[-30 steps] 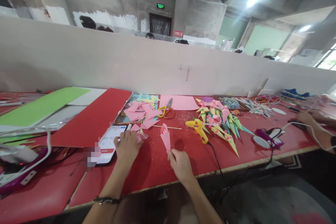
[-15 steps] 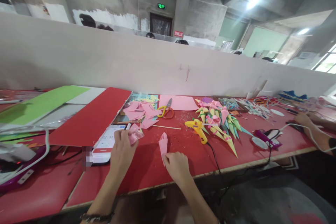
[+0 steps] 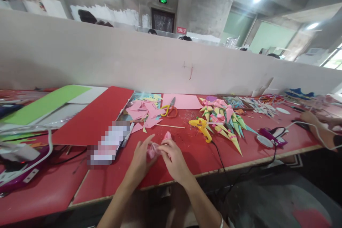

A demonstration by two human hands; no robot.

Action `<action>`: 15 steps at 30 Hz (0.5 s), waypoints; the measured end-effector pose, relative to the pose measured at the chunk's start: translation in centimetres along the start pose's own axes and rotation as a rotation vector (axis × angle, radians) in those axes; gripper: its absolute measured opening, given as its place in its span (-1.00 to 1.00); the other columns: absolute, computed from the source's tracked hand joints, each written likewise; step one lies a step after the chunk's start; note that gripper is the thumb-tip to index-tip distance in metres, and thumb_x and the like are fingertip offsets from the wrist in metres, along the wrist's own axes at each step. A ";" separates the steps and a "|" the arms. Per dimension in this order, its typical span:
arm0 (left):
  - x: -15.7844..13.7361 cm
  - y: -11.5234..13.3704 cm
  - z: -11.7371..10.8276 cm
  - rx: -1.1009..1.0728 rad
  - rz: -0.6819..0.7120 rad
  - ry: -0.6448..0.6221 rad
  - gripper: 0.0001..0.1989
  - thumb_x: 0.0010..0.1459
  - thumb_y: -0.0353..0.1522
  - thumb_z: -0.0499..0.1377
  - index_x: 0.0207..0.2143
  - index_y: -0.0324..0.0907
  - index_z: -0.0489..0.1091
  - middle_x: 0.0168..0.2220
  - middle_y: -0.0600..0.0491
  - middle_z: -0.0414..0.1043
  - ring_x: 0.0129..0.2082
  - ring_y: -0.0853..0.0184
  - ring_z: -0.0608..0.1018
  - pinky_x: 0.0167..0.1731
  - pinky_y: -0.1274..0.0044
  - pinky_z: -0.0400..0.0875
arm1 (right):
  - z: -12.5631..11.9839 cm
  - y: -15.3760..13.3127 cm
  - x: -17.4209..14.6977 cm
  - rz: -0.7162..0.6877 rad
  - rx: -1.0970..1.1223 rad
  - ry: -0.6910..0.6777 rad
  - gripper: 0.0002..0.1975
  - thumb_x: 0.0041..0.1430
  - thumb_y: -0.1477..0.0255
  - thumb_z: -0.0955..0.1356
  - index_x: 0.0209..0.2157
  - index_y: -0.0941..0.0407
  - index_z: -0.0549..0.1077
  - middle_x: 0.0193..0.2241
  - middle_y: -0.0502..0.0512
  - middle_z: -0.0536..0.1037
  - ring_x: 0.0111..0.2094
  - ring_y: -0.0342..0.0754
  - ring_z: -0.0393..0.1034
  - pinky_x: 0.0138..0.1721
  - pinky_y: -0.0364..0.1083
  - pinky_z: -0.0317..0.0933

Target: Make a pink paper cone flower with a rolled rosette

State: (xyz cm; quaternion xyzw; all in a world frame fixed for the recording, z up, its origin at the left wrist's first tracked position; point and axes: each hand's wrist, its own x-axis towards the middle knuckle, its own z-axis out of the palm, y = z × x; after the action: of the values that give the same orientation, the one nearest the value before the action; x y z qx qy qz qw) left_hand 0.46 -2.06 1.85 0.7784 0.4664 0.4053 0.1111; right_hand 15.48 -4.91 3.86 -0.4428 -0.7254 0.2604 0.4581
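Note:
My left hand [image 3: 141,157] curves its thumb and fingers around a crinkled, shiny pink piece [image 3: 153,150], of film or thin cloth. At its other side, my right hand [image 3: 173,158] pinches the piece between thumb and fingers. Just beyond the right fingers shows the top of a pink paper cone [image 3: 167,135]; its lower part is hidden by that hand. Farther right, a yellow glue gun [image 3: 201,128] lies on the red table. Pink paper pieces [image 3: 141,110] and scissors [image 3: 170,109] with yellow and red handles lie beyond my hands.
A heap of decorated paper cones [image 3: 223,119] lies right of the glue gun. At left are a blurred-out phone [image 3: 109,146], a red sheet [image 3: 92,117] and a purple power strip [image 3: 24,172]. Another person's arm [image 3: 311,124] rests at far right. A white partition [image 3: 133,60] stands behind.
My left hand has moved right with the shiny pink piece, from beside the phone to the middle. My right hand has shifted up over the cone's lower part, and both hands now meet.

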 end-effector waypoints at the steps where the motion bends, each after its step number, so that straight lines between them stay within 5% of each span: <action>1: -0.1 -0.2 -0.1 0.034 0.053 -0.002 -0.54 0.01 -0.38 0.06 0.01 -0.20 0.15 -0.33 0.01 0.41 -0.36 0.29 0.41 -0.32 0.46 0.36 | 0.1 0.0 0.1 0.002 0.009 -0.018 -0.74 0.16 0.56 0.20 -0.23 0.11 0.47 -0.22 0.11 0.37 -0.20 -0.13 0.32 -0.13 -0.17 0.18; 7: -0.8 -1.5 -0.2 0.123 0.176 -0.116 -0.44 0.10 -0.39 -0.01 0.16 -0.21 -0.06 -0.25 -0.03 0.38 -0.28 0.29 0.42 -0.15 0.38 0.30 | 0.4 -0.6 0.2 0.021 -0.025 -0.152 -0.79 0.13 0.55 0.26 -0.22 0.11 0.47 -0.34 0.07 0.42 -0.28 -0.11 0.32 -0.20 -0.14 0.19; 11: -1.0 -1.7 -0.3 0.034 0.068 -0.151 -0.40 0.05 -0.37 0.04 0.16 -0.17 -0.05 -0.23 -0.03 0.37 -0.22 0.25 0.43 -0.03 0.23 0.20 | 0.7 -0.9 0.4 0.027 0.000 -0.098 -0.84 0.08 0.54 0.31 -0.28 0.14 0.48 -0.42 0.05 0.44 -0.36 -0.12 0.32 -0.27 -0.16 0.20; 15: -0.9 -0.7 -1.6 -0.258 -0.126 -0.162 -0.40 -0.03 -0.33 0.11 0.10 -0.12 0.06 -0.10 -0.06 0.31 -0.11 0.20 0.40 -0.12 0.34 0.31 | 0.2 -0.7 0.5 -0.036 0.164 0.007 -0.75 0.09 0.61 0.24 -0.24 0.13 0.46 -0.37 0.05 0.45 -0.32 -0.14 0.33 -0.23 -0.17 0.20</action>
State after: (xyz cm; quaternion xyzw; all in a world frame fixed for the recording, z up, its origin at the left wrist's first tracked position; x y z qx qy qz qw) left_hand -1.38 -2.75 2.03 0.7571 0.4478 0.3900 0.2723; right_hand 14.93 -4.75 4.51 -0.3915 -0.7079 0.3093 0.4999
